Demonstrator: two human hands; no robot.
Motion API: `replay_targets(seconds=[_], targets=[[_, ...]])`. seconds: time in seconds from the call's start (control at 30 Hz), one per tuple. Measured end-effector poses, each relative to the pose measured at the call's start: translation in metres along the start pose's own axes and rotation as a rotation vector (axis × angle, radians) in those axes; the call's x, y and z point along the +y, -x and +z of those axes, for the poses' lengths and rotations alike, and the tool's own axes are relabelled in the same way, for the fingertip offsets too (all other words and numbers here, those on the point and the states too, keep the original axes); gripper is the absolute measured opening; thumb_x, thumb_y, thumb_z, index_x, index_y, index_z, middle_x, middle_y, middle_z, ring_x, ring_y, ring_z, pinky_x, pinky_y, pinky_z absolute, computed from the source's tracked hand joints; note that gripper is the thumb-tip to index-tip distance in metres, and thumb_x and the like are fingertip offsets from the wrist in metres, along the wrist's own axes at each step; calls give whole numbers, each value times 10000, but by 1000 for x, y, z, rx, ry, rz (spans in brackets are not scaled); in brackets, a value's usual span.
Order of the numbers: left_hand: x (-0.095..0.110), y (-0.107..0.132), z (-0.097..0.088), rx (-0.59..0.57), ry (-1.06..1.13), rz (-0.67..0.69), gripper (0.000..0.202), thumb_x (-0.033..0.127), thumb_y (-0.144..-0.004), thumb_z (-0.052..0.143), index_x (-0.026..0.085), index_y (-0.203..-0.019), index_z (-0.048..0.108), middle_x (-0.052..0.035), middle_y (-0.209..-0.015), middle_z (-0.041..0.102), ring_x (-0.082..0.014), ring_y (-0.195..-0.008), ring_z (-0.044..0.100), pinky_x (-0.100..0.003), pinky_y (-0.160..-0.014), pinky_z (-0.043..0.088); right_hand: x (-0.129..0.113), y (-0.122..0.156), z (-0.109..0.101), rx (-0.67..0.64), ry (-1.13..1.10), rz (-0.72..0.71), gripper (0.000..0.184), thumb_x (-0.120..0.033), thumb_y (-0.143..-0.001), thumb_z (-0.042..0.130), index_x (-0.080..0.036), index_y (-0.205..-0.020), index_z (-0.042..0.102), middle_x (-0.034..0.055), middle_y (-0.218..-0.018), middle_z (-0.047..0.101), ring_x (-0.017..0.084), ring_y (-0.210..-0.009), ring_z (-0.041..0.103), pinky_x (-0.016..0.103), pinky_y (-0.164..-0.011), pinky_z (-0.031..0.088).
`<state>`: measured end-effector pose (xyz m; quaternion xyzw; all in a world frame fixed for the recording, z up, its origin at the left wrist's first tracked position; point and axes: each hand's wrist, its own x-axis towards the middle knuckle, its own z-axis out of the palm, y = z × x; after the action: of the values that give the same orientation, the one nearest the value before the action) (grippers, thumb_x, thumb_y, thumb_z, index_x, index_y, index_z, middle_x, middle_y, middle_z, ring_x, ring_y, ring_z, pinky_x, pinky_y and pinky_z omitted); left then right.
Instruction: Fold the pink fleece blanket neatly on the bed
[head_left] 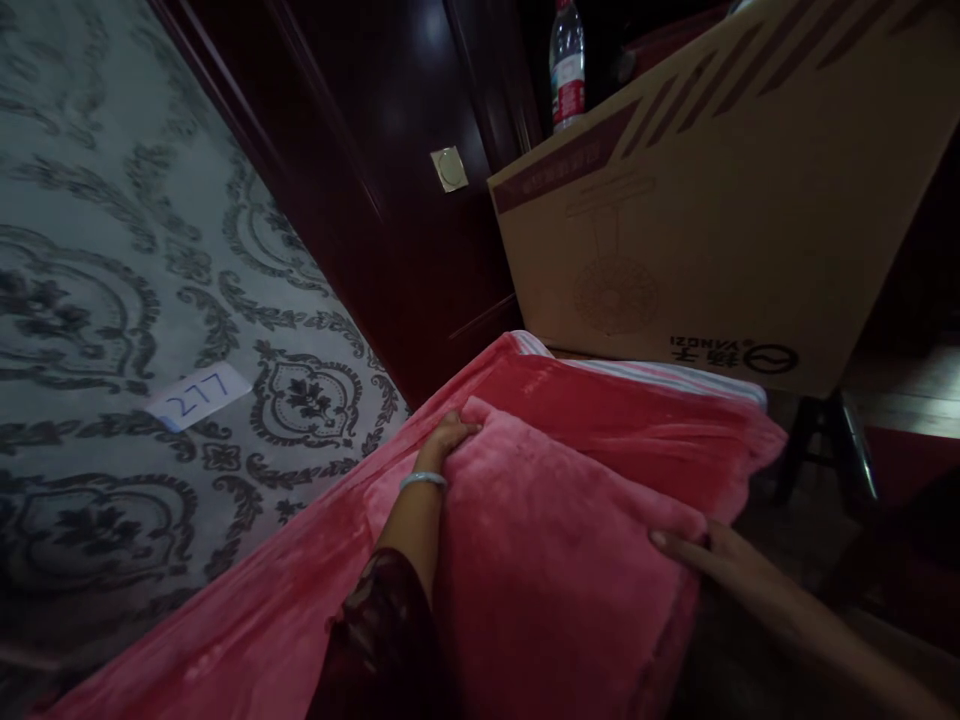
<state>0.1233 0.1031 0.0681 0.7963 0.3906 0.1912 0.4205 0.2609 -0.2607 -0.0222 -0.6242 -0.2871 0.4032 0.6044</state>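
Note:
A pink, plush blanket [555, 540] lies folded over a red cloth surface [592, 420] of similar fabric. My left hand [451, 433], with a pale bangle at the wrist, grips the blanket's far left corner. At the blanket's right corner, my right hand [697, 545] pinches the edge, thumb on top and the other fingers hidden beneath. The blanket stretches between both hands, its far edge slanting down to the right. Striped white-and-blue fabric [660, 376] shows under the far end of the red cloth.
Behind the bedding stands a large cardboard box [712, 220], with a plastic bottle [568, 70] by its top edge. To the left is a patterned wall [300, 390] bearing a paper label [199, 396] reading 277. Dark wood panelling [375, 120] and a black stool leg [851, 450] are nearby.

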Motion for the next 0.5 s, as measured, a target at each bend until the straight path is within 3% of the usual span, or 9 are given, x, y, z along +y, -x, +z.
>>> replay_targets(seconds=[0.1,0.23,0.4,0.5], targets=[[28,21,-20,31,38,45,301,246,-603,804,163,-856,665,-38,-773,693,-203,-769,652,-331,-729,554,-11,8,1,-45,26,-31,530,-616,-669,713,-186,-979,725,113,-986,751,350,-978,701,484,-912,569],[71,66,-73,109,74,128,371,284,-594,818,169,-912,665,-20,-821,699,-183,-767,644,-317,-750,548,-39,22,5,12,57,-146,537,-582,-596,762,-198,-969,714,99,-1037,744,362,-1026,682,487,-977,538],[109,156,-153,262,187,335,423,302,-556,847,132,-908,688,-48,-855,715,-227,-855,672,-364,-843,552,-106,47,10,128,126,-405,558,-553,-507,792,-224,-951,712,87,-1035,739,397,-1116,633,500,-1015,518],[119,223,-188,332,262,385,485,250,-533,871,98,-955,685,-73,-912,725,-266,-923,688,-413,-887,551,-140,67,10,228,263,-601,581,-580,-586,760,-267,-1073,719,80,-1150,710,389,-1122,625,518,-990,523]])
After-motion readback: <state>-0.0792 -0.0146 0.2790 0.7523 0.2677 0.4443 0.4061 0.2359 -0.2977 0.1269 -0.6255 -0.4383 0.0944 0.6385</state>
